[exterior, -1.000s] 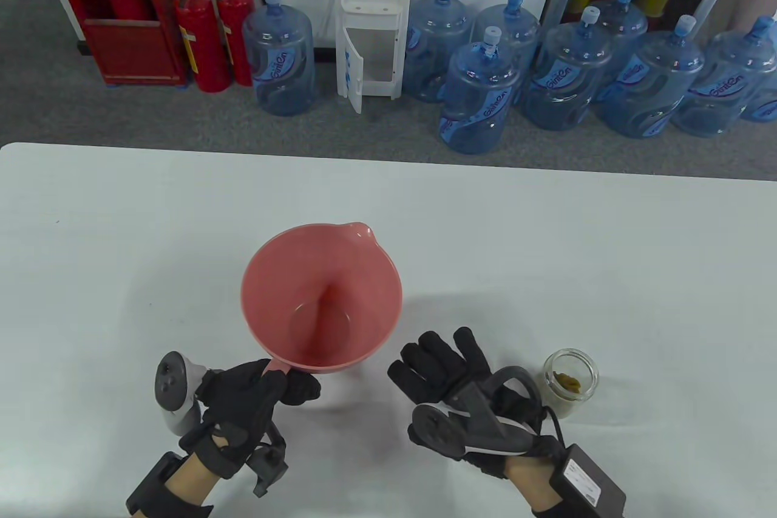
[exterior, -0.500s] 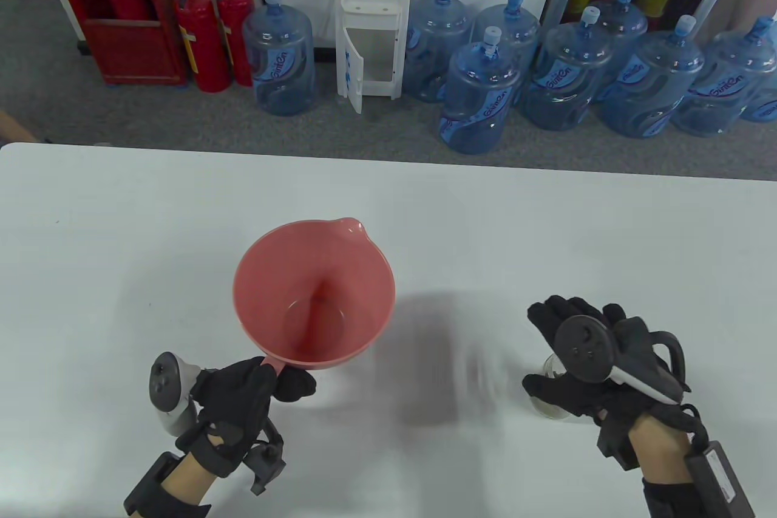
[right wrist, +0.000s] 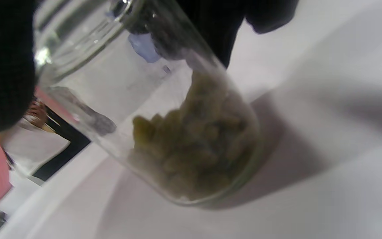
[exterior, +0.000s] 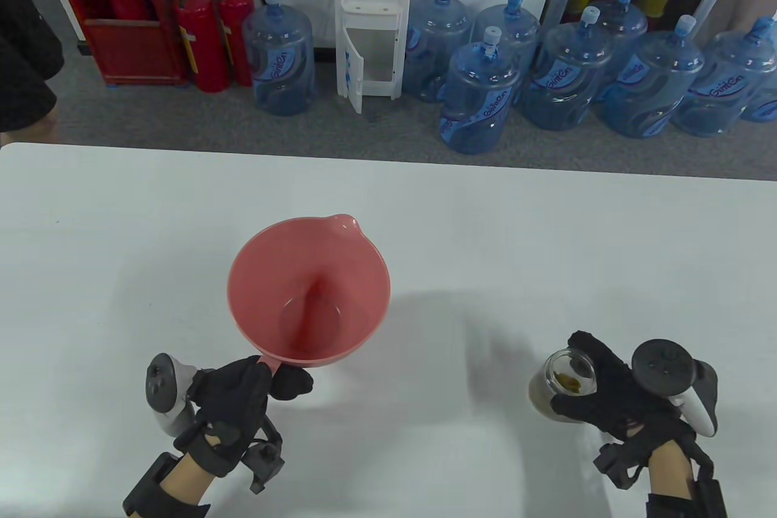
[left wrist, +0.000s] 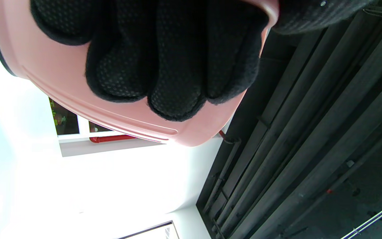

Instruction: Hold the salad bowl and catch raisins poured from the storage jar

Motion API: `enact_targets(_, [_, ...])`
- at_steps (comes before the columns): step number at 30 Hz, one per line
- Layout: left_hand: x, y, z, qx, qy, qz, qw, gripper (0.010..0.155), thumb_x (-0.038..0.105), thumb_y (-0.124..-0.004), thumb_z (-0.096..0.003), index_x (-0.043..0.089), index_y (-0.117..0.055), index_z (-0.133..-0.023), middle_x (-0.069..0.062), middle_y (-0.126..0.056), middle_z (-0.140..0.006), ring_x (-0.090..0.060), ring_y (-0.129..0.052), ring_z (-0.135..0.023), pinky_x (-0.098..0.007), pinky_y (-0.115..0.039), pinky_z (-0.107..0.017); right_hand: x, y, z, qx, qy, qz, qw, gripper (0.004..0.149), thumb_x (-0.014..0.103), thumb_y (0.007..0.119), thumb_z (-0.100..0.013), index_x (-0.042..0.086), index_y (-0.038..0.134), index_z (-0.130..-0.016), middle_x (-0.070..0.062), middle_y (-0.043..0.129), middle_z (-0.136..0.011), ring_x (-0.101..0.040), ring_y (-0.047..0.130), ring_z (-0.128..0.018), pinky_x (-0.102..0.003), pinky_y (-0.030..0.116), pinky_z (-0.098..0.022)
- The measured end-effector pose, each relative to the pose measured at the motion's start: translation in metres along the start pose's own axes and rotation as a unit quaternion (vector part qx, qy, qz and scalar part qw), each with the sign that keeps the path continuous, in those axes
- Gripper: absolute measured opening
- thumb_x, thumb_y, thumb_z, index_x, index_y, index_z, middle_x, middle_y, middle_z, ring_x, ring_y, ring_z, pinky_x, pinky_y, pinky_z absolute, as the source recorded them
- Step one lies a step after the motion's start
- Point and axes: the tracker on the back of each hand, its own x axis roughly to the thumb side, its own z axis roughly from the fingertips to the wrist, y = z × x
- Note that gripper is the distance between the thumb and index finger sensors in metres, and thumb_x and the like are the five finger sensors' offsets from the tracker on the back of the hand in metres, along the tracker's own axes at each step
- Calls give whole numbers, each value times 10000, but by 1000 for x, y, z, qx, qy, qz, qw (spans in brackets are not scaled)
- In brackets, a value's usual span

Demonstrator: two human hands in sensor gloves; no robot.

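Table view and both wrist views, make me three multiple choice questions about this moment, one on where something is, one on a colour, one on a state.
1. Where is the storage jar relative to the salad bowl?
A. inside it
B. to its right, apart from it
C. behind it, touching

2. What colour is the salad bowl?
A. pink
B. blue
C. green

3. What is the state of the jar?
A. lidded and lying flat
B. empty and upside down
C. open, with raisins in it

Answers:
1. B: the table view shows bare table between them.
2. A: the bowl is pink in the table view and the left wrist view.
3. C: the right hand grips the jar with its mouth uncovered, raisins at its bottom, while the left hand grips the bowl's handle.
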Motion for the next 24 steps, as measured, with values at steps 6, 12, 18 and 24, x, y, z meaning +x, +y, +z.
enact_targets(6, [0, 0, 0, -1, 1, -1, 1000, 446, 505, -656, -451, 210, -980, -531, -34, -1039, -603, -387, -994, -563, -556, -712, -532, -13, 9, 0, -5, -1, -45, 999, 1134, 677, 999, -115, 280, 421, -1006, 12, 598, -1043, -186, 775, -966, -486, 549, -777])
enact_targets(12, [1, 0, 0, 0, -1, 1, 1000, 446, 506, -656, -449, 211, -981, -526, -32, -1041, -599, -386, -996, -558, -556, -713, -529, -13, 19, 0, 0, 5, -2, 1000, 1065, 667, 997, -154, 357, 427, -999, 34, 603, -1051, -209, 732, -997, -544, 498, -782])
enact_targets(18, [2, -1, 0, -4, -2, 9, 1000, 445, 508, -662, -443, 213, -990, -506, -30, -1053, -576, -384, -1008, -536, -554, -725, -518, 0, 8, 0, -73, -25, -36, 996, 1060, 695, 991, -148, 343, 458, -994, 25, 649, -1028, -205, 781, -974, -548, 499, -786])
enact_targets(24, [0, -7, 0, -20, 4, 38, 999, 451, 512, -663, -437, 218, -1001, -480, -26, -1069, -545, -380, -1025, -505, -552, -743, -500, 48, -19, 3, -179, -78, -53, 979, 1042, 723, 976, -166, 402, 453, -1008, 35, 632, -1037, -222, 804, -933, -559, 524, -781])
